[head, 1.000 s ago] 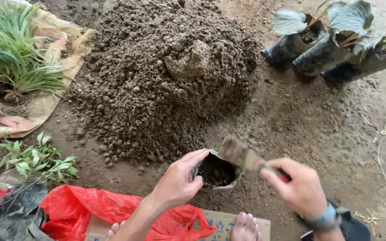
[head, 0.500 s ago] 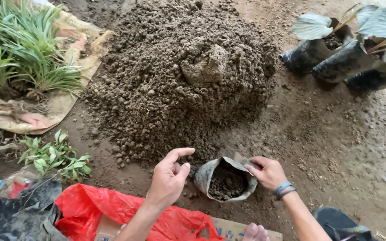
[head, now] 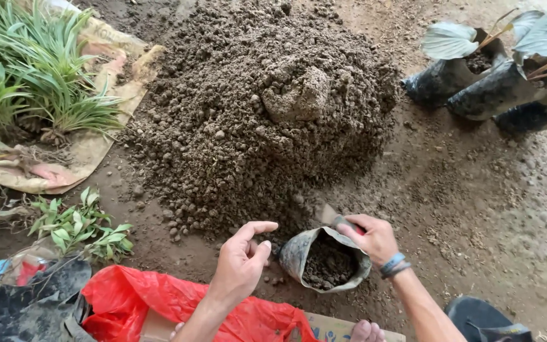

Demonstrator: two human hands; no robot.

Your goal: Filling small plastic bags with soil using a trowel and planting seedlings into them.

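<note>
Right hand (head: 375, 239) clasps a trowel (head: 332, 218) at the far rim of the small planting bag (head: 327, 258), part-filled with soil, on the ground before the soil heap (head: 261, 107). Left hand (head: 240, 261) loosely curled, grasping nothing, just beside the bag

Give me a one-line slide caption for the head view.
Right hand holds a trowel at a soil-filled grow bag; left hand open beside it, below the soil heap.

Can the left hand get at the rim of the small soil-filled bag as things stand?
Probably yes. The left hand hovers just beside the grow bag, fingers loosely curled and holding nothing, with only bare ground between them. The right hand grips a trowel at the bag's far rim, leaving the near rim free.
</note>
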